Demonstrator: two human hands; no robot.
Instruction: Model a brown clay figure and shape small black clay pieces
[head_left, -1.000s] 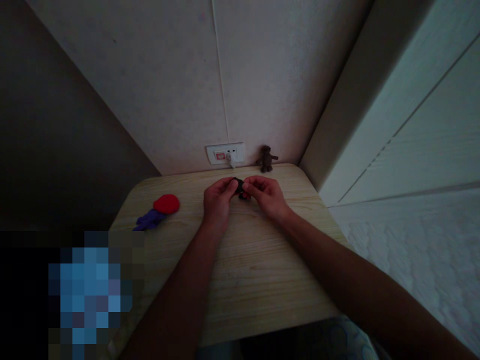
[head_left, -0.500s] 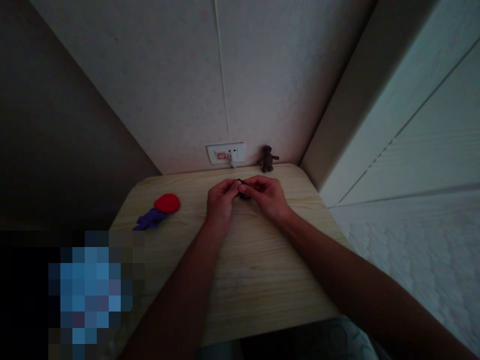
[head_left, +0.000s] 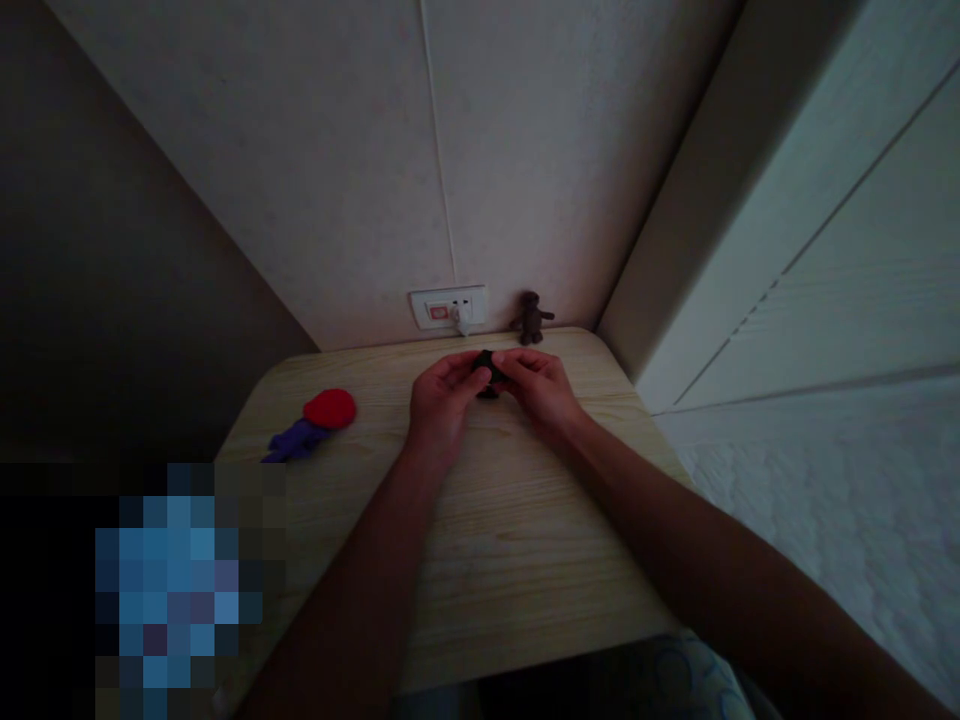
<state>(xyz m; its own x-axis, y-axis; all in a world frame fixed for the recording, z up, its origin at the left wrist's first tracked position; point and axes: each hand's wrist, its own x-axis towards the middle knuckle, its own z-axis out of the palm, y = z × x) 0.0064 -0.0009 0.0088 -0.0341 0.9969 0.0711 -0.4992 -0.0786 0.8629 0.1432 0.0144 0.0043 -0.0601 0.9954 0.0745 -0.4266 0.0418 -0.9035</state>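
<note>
A small black lump [head_left: 489, 366], which looks like modelling clay, is pinched between both hands above the far middle of the wooden tabletop [head_left: 487, 520]. My left hand [head_left: 444, 395] holds it from the left, its thumb on the near side. From the right, my right hand [head_left: 538, 385] grips the same lump with thumb and forefinger. The fingers hide much of its shape. Off to the left lie a flat round red piece [head_left: 330, 408] and a purple piece [head_left: 298, 438], touching each other. A small brown figure [head_left: 532, 318] with arms and legs stands upright beyond my right hand.
A wall socket [head_left: 448, 309] with a white plug [head_left: 462, 319] in it sits just above the table's back edge. A pale panel [head_left: 795, 230] rises to the right, beside white quilted bedding [head_left: 817, 500]. Blurred blocks cover the lower left.
My fingers have shifted on the black lump. Half a second ago they covered most of it; now more of its top shows. The red and purple pieces and the brown figure stay put.
</note>
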